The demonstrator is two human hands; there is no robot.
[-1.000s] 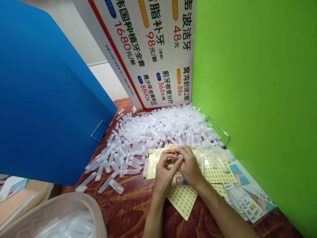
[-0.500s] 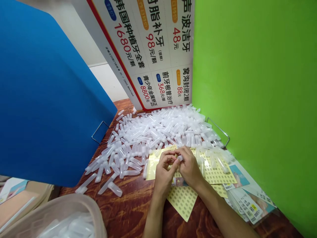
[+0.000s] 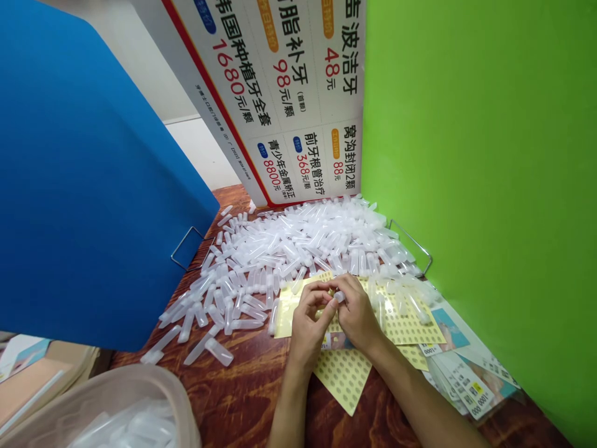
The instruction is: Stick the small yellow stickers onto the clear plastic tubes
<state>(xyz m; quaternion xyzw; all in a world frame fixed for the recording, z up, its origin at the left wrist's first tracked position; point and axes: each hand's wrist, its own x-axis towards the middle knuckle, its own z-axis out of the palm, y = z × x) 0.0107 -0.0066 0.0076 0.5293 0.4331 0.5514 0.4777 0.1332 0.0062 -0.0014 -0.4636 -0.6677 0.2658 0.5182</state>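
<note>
Both hands, left hand [image 3: 308,323] and right hand [image 3: 357,314], pinch one small translucent plastic tube [image 3: 339,296] between fingertips, centre frame, over yellow dotted sticker sheets [image 3: 410,326].

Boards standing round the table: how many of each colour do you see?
Blue board: 1
Green board: 1
White printed price board: 1
Total: 3
</note>
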